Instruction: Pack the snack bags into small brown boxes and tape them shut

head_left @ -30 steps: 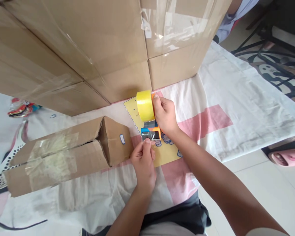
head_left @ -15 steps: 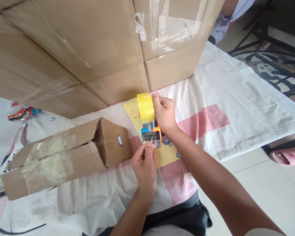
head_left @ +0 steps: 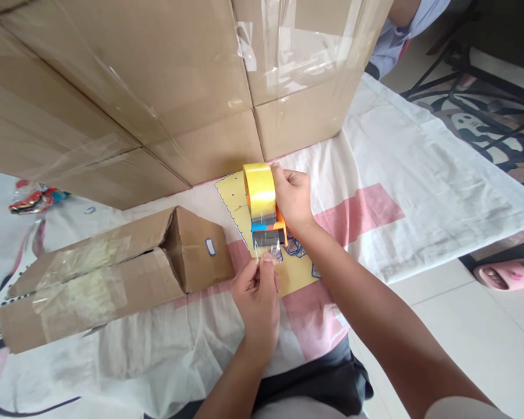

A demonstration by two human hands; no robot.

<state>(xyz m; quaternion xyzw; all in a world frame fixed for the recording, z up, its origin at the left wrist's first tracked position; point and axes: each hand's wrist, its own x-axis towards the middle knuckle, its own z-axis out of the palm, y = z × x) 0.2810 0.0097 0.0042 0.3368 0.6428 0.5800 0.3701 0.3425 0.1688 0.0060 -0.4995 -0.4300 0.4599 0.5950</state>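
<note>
My right hand is closed around the side of a tape dispenser with an orange and blue frame and a black roller. A yellow-looking roll of tape sits on it. Between finger and thumb, my left hand pinches the loose end of the clear tape, just below the dispenser. Under both hands lies a yellow sheet with a scalloped edge and blue-outlined drawings, partly hidden by the hands and the dispenser.
Tall taped cardboard boxes stand behind my hands. To the left lies a long cardboard box with taped flaps. A pink-and-white cloth lies underneath. A person's sleeve shows top right, and a pink slipper rests on the floor.
The tape dispenser has tilted slightly in my right hand. My left hand still pinches the tape end, and the whole view has shifted a little.
</note>
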